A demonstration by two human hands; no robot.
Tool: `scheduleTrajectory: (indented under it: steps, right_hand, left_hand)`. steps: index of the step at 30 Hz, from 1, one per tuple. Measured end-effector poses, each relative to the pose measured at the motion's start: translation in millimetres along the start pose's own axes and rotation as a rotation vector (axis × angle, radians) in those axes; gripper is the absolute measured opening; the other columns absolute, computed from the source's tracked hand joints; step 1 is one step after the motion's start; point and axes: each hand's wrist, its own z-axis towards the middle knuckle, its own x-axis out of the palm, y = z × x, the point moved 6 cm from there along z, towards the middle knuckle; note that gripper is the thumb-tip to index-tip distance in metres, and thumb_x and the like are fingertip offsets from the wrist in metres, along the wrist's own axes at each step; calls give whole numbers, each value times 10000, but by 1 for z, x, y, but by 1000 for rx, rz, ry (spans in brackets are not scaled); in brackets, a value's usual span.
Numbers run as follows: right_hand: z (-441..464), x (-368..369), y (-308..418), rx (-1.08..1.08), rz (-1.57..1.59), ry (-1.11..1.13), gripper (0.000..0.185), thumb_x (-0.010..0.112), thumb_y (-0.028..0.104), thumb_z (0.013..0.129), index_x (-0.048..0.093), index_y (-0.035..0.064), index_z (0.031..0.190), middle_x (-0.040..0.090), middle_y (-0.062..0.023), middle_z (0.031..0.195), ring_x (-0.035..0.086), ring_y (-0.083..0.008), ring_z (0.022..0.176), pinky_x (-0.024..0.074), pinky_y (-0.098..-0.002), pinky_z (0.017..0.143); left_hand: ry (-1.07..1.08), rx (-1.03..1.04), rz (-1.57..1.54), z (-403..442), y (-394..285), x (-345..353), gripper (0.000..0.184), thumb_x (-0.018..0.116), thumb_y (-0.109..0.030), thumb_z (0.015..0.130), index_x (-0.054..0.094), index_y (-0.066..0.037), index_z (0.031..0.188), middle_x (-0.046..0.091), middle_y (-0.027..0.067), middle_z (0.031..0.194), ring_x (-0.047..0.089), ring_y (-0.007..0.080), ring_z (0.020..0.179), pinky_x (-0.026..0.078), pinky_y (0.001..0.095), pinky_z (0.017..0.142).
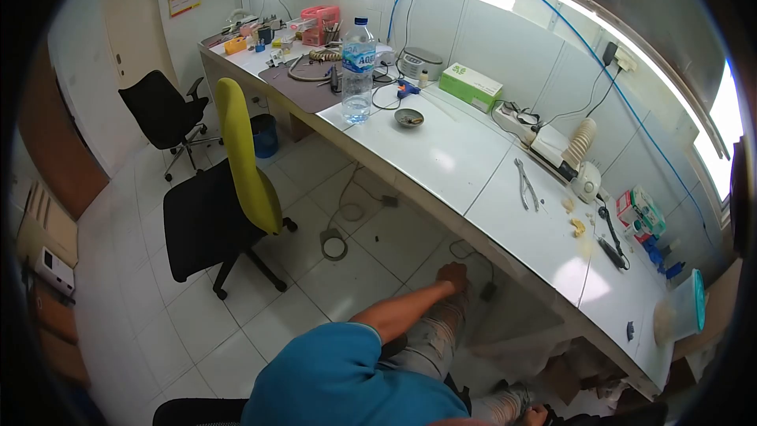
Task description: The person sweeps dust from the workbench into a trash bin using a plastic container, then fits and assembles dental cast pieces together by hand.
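My left hand (452, 274) rests on my left knee, below the front edge of the long white workbench (473, 181). Its fingers look curled in, and I see nothing held in them. Low at the bottom edge, my right hand (536, 415) lies by my other leg, partly cut off and dark, so its fingers are unclear. Neither hand touches anything on the bench. The bench things nearest to me are metal pliers (526, 185), a yellow lump (578, 227) and a black rotary handpiece (610, 252).
A water bottle (358, 71), a small bowl (408, 117), a green-white box (471, 87) and a white machine with a ribbed hose (564, 150) stand on the bench. A tub with a teal lid (680, 308) is at right. A yellow-backed chair (236, 166) and cables (334, 244) occupy the floor.
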Motion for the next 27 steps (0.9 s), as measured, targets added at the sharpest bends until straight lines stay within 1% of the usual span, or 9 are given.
scheduleTrajectory:
  steps: [1,3,5,8,11,14,17,23,27]
  right_hand:
    - [-7,-16,11,-82,39,14,201,679,131,925,712,-49,1007,713,-262,914,544,-385,805,454,-544,814]
    - [11,-24,-65,-32,388,110,229,576,111,922,698,-25,1061,608,-88,746,428,-191,621,415,-409,580]
    - [-1,-7,-41,23,140,-3,229,584,115,923,702,-24,1061,617,-91,760,444,-198,639,423,-407,597]
    - [6,18,-14,43,60,-48,230,595,122,924,708,-24,1060,631,-96,781,467,-209,665,435,-404,623]
    - [35,33,-2,22,37,-57,230,605,129,925,713,-24,1058,645,-102,802,490,-219,692,447,-400,649]
    - [70,43,7,19,19,-55,231,616,136,926,719,-23,1057,658,-107,823,513,-229,719,459,-397,674]
    - [114,55,19,11,6,-49,232,627,143,926,725,-23,1056,672,-112,843,536,-240,746,471,-394,700]
    - [169,64,41,2,-55,-46,236,649,157,928,736,-22,1054,699,-122,885,582,-260,800,495,-387,751]
    - [190,63,54,-8,-83,-58,239,664,167,930,744,-22,1053,718,-129,913,612,-274,836,511,-382,785]
  left_hand:
    - [28,-6,-3,1,2,3,328,745,-255,937,790,-22,1164,781,207,1205,753,399,1145,613,498,967]
    - [80,-7,32,-2,3,3,376,740,-301,945,785,-25,1196,775,212,1218,744,409,1162,604,508,983]
    - [122,-1,100,-16,-2,-14,429,727,-368,957,783,-38,1225,765,219,1232,728,424,1184,588,532,1006]
    - [-4,-123,-28,-39,-16,-49,507,702,-456,962,762,-69,1284,724,230,1307,694,445,1217,554,566,1036]
    - [-287,-35,7,-36,12,-20,546,711,-553,927,743,-34,1094,716,218,1170,694,431,1097,562,546,935]
    - [-121,-56,-23,-25,36,3,574,721,-532,939,697,-65,1271,679,230,1292,636,470,1222,536,546,1006]
    - [-122,-3,-136,-26,53,7,506,749,-478,937,691,-48,1198,677,231,1221,639,466,1180,534,536,987]
    - [-339,77,-421,-11,30,-29,500,764,-356,948,701,-18,1311,702,248,1318,656,434,1256,517,518,1075]
    - [-383,-4,-424,27,79,-7,462,716,-272,984,698,-44,1386,709,223,1370,664,417,1288,518,506,1098]
